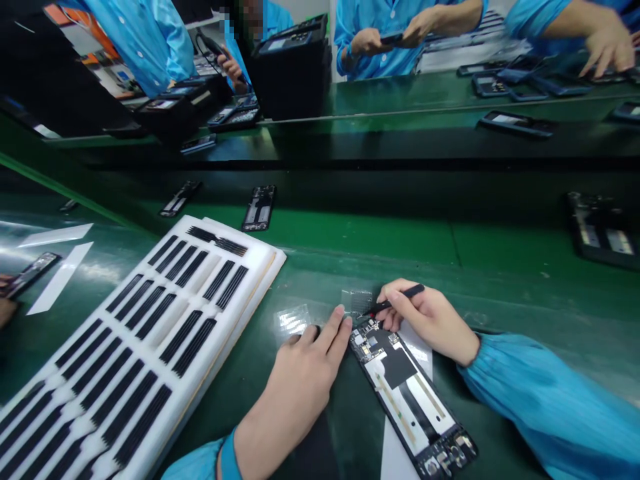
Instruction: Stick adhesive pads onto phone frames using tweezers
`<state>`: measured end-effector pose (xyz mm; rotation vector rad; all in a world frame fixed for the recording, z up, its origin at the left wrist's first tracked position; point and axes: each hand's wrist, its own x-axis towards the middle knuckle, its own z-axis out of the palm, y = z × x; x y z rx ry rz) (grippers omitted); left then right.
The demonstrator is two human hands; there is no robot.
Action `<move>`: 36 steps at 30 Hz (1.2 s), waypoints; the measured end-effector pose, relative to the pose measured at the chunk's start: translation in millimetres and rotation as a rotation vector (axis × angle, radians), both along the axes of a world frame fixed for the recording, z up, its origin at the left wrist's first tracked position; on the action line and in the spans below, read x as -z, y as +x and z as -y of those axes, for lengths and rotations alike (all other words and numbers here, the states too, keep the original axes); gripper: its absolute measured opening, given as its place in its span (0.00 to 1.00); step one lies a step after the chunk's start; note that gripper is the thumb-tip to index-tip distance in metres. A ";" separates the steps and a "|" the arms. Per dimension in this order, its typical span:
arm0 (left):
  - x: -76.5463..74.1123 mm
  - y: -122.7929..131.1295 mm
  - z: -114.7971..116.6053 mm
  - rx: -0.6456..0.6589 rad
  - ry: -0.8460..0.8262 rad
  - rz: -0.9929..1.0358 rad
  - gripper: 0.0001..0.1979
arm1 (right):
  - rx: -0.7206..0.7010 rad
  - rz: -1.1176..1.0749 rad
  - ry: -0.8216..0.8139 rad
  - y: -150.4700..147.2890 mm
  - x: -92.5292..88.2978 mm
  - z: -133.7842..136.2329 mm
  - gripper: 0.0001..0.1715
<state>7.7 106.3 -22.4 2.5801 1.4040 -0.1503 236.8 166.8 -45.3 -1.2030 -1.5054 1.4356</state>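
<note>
An open phone chassis (pixel 410 393) lies diagonally on the green bench in front of me, its boards and black shielding exposed. My right hand (pixel 425 317) is closed around a thin black tweezer-like tool (pixel 395 300), whose tip touches the phone's top end. My left hand (pixel 305 373) lies flat on the bench with fingers stretched out, fingertips against the phone's upper left corner. Two small clear film pieces (pixel 293 321) lie just beyond my fingers.
A white foam tray (pixel 260 267) with several rows of black strips fills the left. More phone frames (pixel 259 208) lie on the conveyor belt, another (pixel 603 233) at far right. Other people in blue coats work across the line, handling phones beside black trays (pixel 293 67).
</note>
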 end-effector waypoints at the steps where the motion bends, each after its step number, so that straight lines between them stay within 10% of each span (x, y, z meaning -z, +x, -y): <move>1: -0.2 -0.2 1.6 -0.038 -0.007 0.093 0.39 | -0.003 -0.005 -0.001 0.1 0.5 -0.3 0.30; 4: -4.4 -0.7 8.0 -0.332 -0.117 0.576 0.25 | 0.005 -0.039 -0.018 1.1 2.8 -1.7 0.28; 7: -13.1 -0.1 11.9 -0.680 -0.578 1.095 0.14 | 0.042 -0.133 -0.047 1.1 1.8 0.5 0.25; 12: -22.2 2.7 9.1 -0.788 -1.104 1.562 0.11 | 0.070 -0.259 -0.010 -8.8 -17.6 21.9 0.20; 36: -18.0 4.7 15.9 -0.682 -1.183 1.714 0.11 | 0.032 -0.058 0.277 -19.7 -20.5 43.7 0.15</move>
